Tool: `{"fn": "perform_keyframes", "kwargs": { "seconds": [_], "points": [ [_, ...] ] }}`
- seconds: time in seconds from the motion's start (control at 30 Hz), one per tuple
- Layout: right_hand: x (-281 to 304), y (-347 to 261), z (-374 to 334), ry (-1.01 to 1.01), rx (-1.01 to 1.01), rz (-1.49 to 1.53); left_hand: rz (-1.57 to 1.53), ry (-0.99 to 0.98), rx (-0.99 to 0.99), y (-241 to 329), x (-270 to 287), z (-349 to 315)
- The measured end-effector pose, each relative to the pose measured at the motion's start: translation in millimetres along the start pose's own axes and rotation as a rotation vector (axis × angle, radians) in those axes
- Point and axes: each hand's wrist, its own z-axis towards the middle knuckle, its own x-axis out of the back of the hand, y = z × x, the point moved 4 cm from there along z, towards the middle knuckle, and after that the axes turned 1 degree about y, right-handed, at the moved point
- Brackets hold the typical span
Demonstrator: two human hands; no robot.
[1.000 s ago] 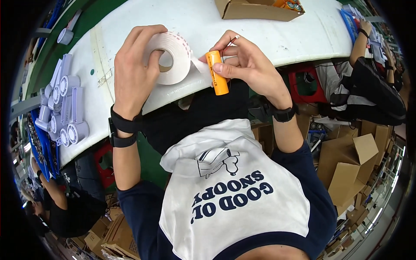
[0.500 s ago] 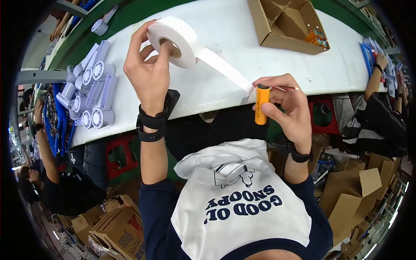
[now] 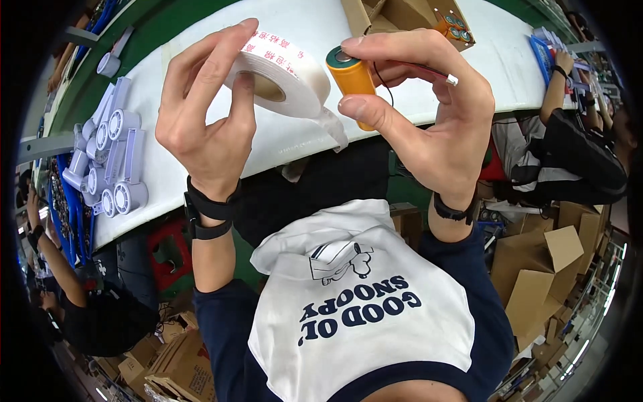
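My left hand point(image 3: 207, 114) grips a roll of white tape point(image 3: 305, 79), with its thumb in the cardboard core and fingers over the outer side. A short loose end of tape hangs from the roll's lower right. Just right of the roll, my right hand point(image 3: 435, 100) pinches an orange cylindrical battery point(image 3: 355, 82) between thumb and forefinger. The battery stands nearly upright, its dark green end with a metal centre on top. Thin red and black wires point(image 3: 425, 69) with a small white connector run from it behind my fingers. Both things are held above the white table point(image 3: 201, 63).
A cardboard box point(image 3: 408, 17) with dividers holds several orange batteries point(image 3: 455, 28) at the far side. Pale purple plastic fan-like parts point(image 3: 110, 154) pile up at the table's left, beside blue trays point(image 3: 70, 208). Other people sit left and right. Open cartons point(image 3: 536, 268) stand behind on the right.
Both hands have come closer together and nearer the camera. The tape strip that stretched from the roll to my right hand is now a short hanging end, apart from that hand.
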Motion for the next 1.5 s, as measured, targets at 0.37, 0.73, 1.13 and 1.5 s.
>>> {"fn": "perform_keyframes", "kwargs": {
  "seconds": [0.37, 0.73, 1.13, 1.5],
  "points": [
    [-6, 10, -4, -0.010, 0.092, -0.149, -0.036, 0.009, 0.001, 7, -8, -5],
    [-14, 14, -10, 0.109, 0.101, 0.050, -0.207, -0.058, 0.298, -10, -11, -15],
    [-24, 37, -28, 0.150, -0.011, 0.087, -0.235, -0.026, 0.354, -18, -12, -19],
    [-25, 36, -32, 0.077, -0.055, 0.023, -0.215, -0.018, 0.352, -16, -15, -20]
  ]
}}
